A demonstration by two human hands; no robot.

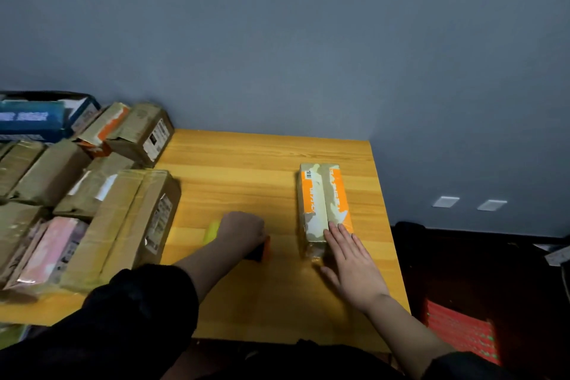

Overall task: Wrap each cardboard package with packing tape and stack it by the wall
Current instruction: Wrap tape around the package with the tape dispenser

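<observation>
Black sleeves (pixel 145 311) are seen nearest, at the lower edge. A tape dispenser with a yellow roll and an orange-black body (pixel 260 251) is gripped on the yellow wooden table (pixel 234 163) by the left hand (pixel 243 230), its fingers curled round it. The right hand (pixel 351 259) is laid flat, fingers straight and close together, on the near end of a long orange and tan cardboard package (pixel 324 197) lying right of centre. Taped brown cardboard boxes (pixel 129 219) are piled at the left, reaching back to the grey wall (pixel 277 40).
</observation>
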